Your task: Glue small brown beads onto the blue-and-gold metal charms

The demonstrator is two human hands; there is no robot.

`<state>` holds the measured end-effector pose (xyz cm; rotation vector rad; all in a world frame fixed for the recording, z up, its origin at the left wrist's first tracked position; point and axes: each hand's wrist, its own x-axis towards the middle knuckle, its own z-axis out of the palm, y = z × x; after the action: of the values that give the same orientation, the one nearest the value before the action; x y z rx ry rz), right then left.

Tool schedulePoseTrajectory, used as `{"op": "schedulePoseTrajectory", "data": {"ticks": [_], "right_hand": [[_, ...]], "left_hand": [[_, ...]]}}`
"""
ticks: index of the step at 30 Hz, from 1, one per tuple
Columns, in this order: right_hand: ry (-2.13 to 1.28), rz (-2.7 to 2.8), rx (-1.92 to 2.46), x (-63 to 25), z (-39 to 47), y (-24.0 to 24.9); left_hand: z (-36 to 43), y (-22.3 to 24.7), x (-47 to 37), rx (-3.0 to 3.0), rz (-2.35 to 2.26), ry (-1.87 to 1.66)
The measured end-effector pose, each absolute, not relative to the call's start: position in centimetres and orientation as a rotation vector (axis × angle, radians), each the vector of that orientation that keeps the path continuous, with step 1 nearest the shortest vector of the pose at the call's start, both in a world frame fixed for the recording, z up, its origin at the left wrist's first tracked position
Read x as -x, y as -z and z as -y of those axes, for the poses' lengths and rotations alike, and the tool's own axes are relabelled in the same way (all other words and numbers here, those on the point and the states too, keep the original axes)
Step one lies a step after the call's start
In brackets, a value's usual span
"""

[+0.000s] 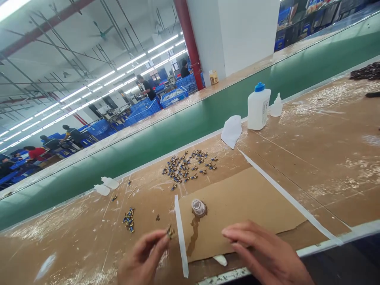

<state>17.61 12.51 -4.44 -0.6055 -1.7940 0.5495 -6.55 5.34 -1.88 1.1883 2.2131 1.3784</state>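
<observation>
My left hand [145,257] pinches a small brass-coloured metal part [170,232] between thumb and fingertips, just left of a white tape strip [181,241]. Over the front of a cardboard sheet [252,198], my right hand [264,253] hovers with a gap between thumb and fingers and nothing visible in it. Between and beyond the hands, a small clear cup [198,207] stands on the cardboard, with a dark wet streak running from it. A large cluster of small blue-and-brass parts [185,166] lies behind the cup. Farther left is a smaller pile of similar parts [129,219].
Two small white bottles [106,185] lie at the back left. A large white bottle with a blue cap [259,107], a small dropper bottle [276,106] and a white paper [232,130] are at the back. A green belt [178,128] runs behind the table; people work beyond.
</observation>
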Motion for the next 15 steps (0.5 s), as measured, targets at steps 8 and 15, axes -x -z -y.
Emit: {"op": "schedulePoseTrajectory", "data": {"ticks": [8,15], "right_hand": [[-0.472,1.813,0.882,-18.6,-15.6,7.0],[-0.398,1.848,0.904,-19.1,-15.5,7.9]], "left_hand": [[-18.4,3.8,13.5,-1.259,-2.070,-1.241],[-20.2,4.0,14.5,-1.261,-2.156,-1.122]]}}
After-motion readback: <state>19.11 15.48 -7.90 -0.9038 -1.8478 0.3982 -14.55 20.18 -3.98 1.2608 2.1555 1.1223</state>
